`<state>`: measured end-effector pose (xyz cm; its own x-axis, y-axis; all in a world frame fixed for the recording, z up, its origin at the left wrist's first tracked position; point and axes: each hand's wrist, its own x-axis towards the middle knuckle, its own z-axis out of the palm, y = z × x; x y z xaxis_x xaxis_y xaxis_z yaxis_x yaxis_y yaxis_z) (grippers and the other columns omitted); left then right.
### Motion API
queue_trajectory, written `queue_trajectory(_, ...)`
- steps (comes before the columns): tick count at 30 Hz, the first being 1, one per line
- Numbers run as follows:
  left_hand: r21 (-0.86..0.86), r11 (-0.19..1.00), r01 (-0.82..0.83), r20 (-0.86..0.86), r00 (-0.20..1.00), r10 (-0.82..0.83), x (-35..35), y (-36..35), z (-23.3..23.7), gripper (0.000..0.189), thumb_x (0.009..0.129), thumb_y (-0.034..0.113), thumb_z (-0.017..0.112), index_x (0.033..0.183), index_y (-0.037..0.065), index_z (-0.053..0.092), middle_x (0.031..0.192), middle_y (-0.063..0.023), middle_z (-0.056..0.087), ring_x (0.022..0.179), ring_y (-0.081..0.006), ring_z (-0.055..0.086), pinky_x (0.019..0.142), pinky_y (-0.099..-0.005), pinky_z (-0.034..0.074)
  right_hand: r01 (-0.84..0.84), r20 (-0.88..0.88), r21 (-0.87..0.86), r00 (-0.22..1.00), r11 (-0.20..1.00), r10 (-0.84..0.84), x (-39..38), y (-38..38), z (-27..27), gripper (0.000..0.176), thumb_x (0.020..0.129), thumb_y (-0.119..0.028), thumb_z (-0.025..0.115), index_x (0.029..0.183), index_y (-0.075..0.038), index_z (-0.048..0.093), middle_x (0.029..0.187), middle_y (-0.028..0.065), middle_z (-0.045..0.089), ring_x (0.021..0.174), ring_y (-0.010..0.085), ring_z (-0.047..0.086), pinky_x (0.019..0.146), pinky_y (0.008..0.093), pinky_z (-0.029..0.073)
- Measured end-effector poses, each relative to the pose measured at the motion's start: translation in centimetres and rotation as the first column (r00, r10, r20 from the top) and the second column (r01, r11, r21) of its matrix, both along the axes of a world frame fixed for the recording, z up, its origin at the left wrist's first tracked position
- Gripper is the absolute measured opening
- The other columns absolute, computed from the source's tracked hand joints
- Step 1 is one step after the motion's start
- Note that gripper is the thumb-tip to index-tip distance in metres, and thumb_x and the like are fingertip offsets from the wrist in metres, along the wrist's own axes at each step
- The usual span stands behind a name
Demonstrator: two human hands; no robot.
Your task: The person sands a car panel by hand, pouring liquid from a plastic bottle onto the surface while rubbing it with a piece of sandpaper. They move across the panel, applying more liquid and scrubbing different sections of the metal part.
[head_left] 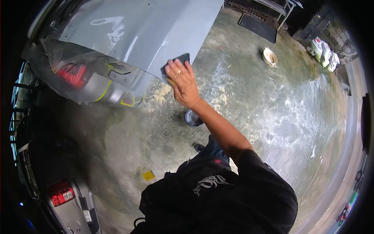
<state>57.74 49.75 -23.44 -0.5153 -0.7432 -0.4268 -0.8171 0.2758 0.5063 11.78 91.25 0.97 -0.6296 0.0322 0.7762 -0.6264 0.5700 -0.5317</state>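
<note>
My right hand [182, 82] presses a dark sanding pad [176, 62] flat against the lower edge of a grey primed car panel [148, 27]. The fingers lie spread over the pad, and one finger wears a ring. Left of the hand, the car's red tail light [72, 74] is wrapped in clear plastic sheeting [58, 62] edged with yellow tape [103, 91]. My left hand is out of view. My black shirt [218, 195] fills the bottom of the frame.
A wet concrete floor [272, 113] spreads to the right. A small container [193, 118] stands under my forearm, and a yellow object [148, 175] lies nearer. A pale basin [269, 56], white bags [323, 52] and a black mat [257, 26] lie far right. A second car [62, 195] stands lower left.
</note>
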Motion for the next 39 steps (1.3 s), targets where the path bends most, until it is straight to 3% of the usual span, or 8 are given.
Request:
queue_trajectory(6,-0.049,0.999,0.014,-0.067,0.998,-0.017,-0.1,-1.5,-1.2,0.094,0.068,0.025,0.097,0.146,0.005,0.049,0.119,-0.0148,0.067,0.102,-0.0287,0.068,0.089,-0.0426,0.057,0.121,0.043,-0.180,0.992,0.976,-0.115,-6.0,3.0,3.6,0.044,0.103,-0.017,0.056,0.147,-0.011,0.057,0.156,0.0125,0.052,0.151,0.0329,0.040,0.126,0.0514,0.019)
queue_trajectory(12,-0.121,0.990,0.075,-0.116,0.989,-0.089,-4.3,-2.3,-1.3,0.097,0.068,0.026,0.097,0.149,0.006,0.046,0.121,-0.0159,0.065,0.103,-0.0303,0.067,0.091,-0.0439,0.057,-0.069,0.059,0.008,0.996,0.998,0.069,3.5,-1.7,-0.7,0.047,0.104,-0.014,0.053,0.151,-0.013,0.054,0.159,0.0140,0.048,0.153,0.0313,0.036,0.127,0.0540,0.015)
queue_trajectory(19,-0.001,0.996,0.089,-0.241,0.967,-0.087,-6.8,0.8,2.1,0.103,0.066,0.029,0.098,0.151,0.006,0.044,0.124,-0.0180,0.066,0.110,-0.0308,0.066,0.095,-0.0447,0.055,0.120,0.115,-0.257,0.989,0.959,-0.093,-13.1,10.4,2.4,0.044,0.107,-0.020,0.051,0.151,-0.016,0.054,0.160,0.0133,0.046,0.153,0.0305,0.037,0.128,0.0495,0.018)
queue_trajectory(22,0.028,0.988,0.155,-0.197,0.969,-0.146,-5.2,0.0,-0.7,0.098,0.067,0.026,0.098,0.148,0.006,0.046,0.123,-0.0186,0.066,0.110,-0.0316,0.066,0.095,-0.0453,0.055,0.116,0.184,-0.295,0.981,0.948,-0.063,-11.1,8.7,2.6,0.045,0.108,-0.021,0.049,0.152,-0.015,0.052,0.161,0.0143,0.044,0.154,0.0310,0.035,0.128,0.0499,0.018)
queue_trajectory(24,0.038,0.992,0.122,-0.173,0.978,-0.113,-4.3,0.1,-1.4,0.098,0.067,0.025,0.098,0.148,0.006,0.046,0.123,-0.0186,0.066,0.110,-0.0317,0.066,0.095,-0.0454,0.056,0.115,0.099,-0.148,0.990,0.982,-0.101,-5.1,4.0,1.2,0.047,0.106,-0.019,0.053,0.152,-0.013,0.052,0.160,0.0146,0.046,0.153,0.0319,0.036,0.128,0.0503,0.018)
queue_trajectory(29,0.018,0.996,0.092,-0.184,0.979,-0.087,-3.8,-1.2,-1.3,0.096,0.067,0.024,0.098,0.147,0.006,0.047,0.123,-0.0188,0.065,0.111,-0.0320,0.065,0.095,-0.0458,0.056,-0.164,0.067,0.033,0.985,0.986,0.162,4.5,0.2,-4.5,0.054,0.099,-0.013,0.063,0.152,-0.015,0.053,0.161,0.0140,0.046,0.154,0.0309,0.036,0.128,0.0518,0.017)
queue_trajectory(35,0.006,0.994,0.112,-0.280,0.954,-0.106,-5.1,-3.4,-0.3,0.095,0.067,0.023,0.098,0.145,0.007,0.047,0.123,-0.0189,0.065,0.111,-0.0323,0.065,0.095,-0.0462,0.056,0.120,0.098,-0.234,0.990,0.965,-0.100,-10.0,9.4,-2.2,0.046,0.108,-0.024,0.049,0.153,-0.020,0.052,0.163,0.0100,0.043,0.155,0.0284,0.033,0.128,0.0498,0.015)
queue_trajectory(39,0.027,0.988,0.152,-0.232,0.962,-0.142,-4.6,-3.8,-0.5,0.096,0.067,0.023,0.098,0.145,0.009,0.045,0.124,-0.0187,0.063,0.115,-0.0322,0.063,0.094,-0.0471,0.056,0.207,0.159,-0.330,0.974,0.921,-0.162,-9.1,7.6,-1.4,0.046,0.107,-0.023,0.048,0.153,-0.016,0.052,0.164,0.0123,0.041,0.155,0.0294,0.033,0.129,0.0493,0.014)
